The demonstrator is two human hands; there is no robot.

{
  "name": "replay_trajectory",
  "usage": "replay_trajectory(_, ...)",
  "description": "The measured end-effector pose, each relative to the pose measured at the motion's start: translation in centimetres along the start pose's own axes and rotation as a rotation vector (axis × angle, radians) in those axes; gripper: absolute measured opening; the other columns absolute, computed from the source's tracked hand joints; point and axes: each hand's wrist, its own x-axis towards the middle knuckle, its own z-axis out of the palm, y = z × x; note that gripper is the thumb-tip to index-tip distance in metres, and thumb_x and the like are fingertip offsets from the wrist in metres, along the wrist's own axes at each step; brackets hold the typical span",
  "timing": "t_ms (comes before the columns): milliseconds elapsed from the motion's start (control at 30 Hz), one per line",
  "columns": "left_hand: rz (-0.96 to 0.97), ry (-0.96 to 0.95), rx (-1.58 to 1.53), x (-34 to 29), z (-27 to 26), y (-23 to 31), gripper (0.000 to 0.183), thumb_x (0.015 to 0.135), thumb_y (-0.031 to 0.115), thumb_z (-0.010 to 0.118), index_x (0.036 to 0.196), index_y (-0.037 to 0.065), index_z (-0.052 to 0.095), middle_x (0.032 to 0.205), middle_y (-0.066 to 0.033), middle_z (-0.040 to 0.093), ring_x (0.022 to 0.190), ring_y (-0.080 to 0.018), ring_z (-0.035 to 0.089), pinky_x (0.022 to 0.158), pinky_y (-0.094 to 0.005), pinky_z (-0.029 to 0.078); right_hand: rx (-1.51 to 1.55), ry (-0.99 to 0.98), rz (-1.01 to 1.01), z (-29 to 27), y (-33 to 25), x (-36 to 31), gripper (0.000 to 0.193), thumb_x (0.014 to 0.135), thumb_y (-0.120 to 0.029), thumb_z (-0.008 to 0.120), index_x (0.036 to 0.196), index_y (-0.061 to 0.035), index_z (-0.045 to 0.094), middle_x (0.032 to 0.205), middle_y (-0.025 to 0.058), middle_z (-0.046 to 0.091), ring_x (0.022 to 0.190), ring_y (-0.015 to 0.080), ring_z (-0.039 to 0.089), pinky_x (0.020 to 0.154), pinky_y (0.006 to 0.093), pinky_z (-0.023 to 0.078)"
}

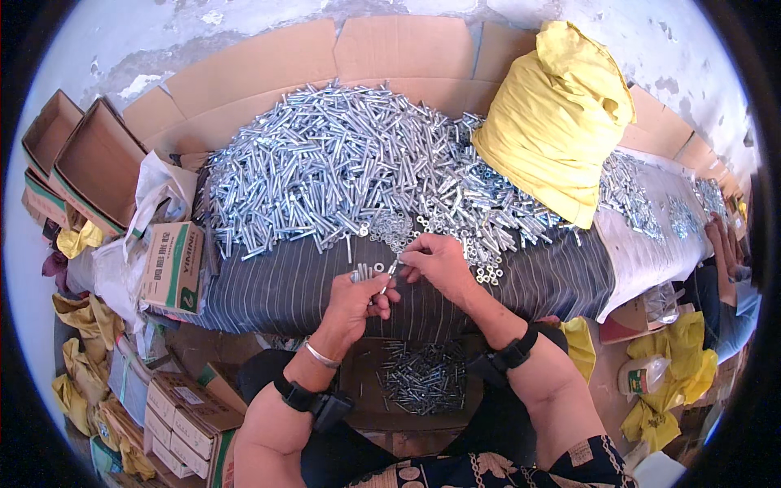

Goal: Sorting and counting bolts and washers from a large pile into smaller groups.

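My left hand (351, 302) is closed on a metal bolt (391, 270), which it holds tilted upward above the striped cloth. A few more bolts stick out near its thumb; I cannot tell whether they are gripped or lie behind it. My right hand (439, 262) pinches at the upper end of the same bolt, and any small part between those fingertips is hidden. Just beyond the hands lie a heap of washers (389, 230) and several nuts (486, 275). A large pile of silver metal sleeves and bolts (325, 167) rises behind them.
A carton of finished-looking bolts (423, 378) sits between my knees. A full yellow sack (561, 114) stands at the back right. Cardboard boxes (175, 267) are at the left, with more cartons (183, 423) below. Another person's arm (720, 248) shows at the far right.
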Motion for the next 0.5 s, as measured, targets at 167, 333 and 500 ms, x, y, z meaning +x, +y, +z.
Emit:
replay_trajectory(167, 0.01, -0.017, -0.031, -0.1, 0.2, 0.1, 0.016, 0.086, 0.015, 0.064, 0.087, -0.001, 0.064, 0.07, -0.0116, 0.065, 0.05, -0.0123, 0.055, 0.044, -0.0261, 0.045, 0.131, -0.041, -0.072, 0.6, 0.4, -0.3, 0.009, 0.085, -0.003, 0.063, 0.085, 0.006, 0.062, 0.075, 0.0113, 0.066, 0.064, 0.0139, 0.065, 0.057, 0.0258, 0.054)
replay_trajectory(333, -0.041, -0.065, -0.134, -0.1, -0.1, 0.0, 0.013, 0.086, 0.013, 0.064, 0.086, -0.001, 0.064, 0.07, -0.0107, 0.064, 0.051, -0.0126, 0.055, 0.042, -0.0264, 0.043, -0.361, 0.112, -0.576, 1.7, 1.7, -0.8, 0.005, 0.082, 0.0, 0.063, 0.084, 0.0041, 0.061, 0.077, 0.0108, 0.065, 0.064, 0.0176, 0.065, 0.057, 0.0272, 0.054)
replay_trajectory(500, -0.012, -0.043, -0.168, -0.1, -0.5, -0.2, 0.014, 0.086, 0.012, 0.063, 0.086, -0.002, 0.063, 0.07, -0.0131, 0.065, 0.051, -0.0135, 0.056, 0.043, -0.0268, 0.045, -0.652, 0.145, -0.951, 2.3, 1.7, -1.9, 0.029, 0.07, 0.0, 0.065, 0.098, 0.0002, 0.057, 0.088, 0.0137, 0.06, 0.069, 0.032, 0.063, 0.056, 0.0373, 0.052)
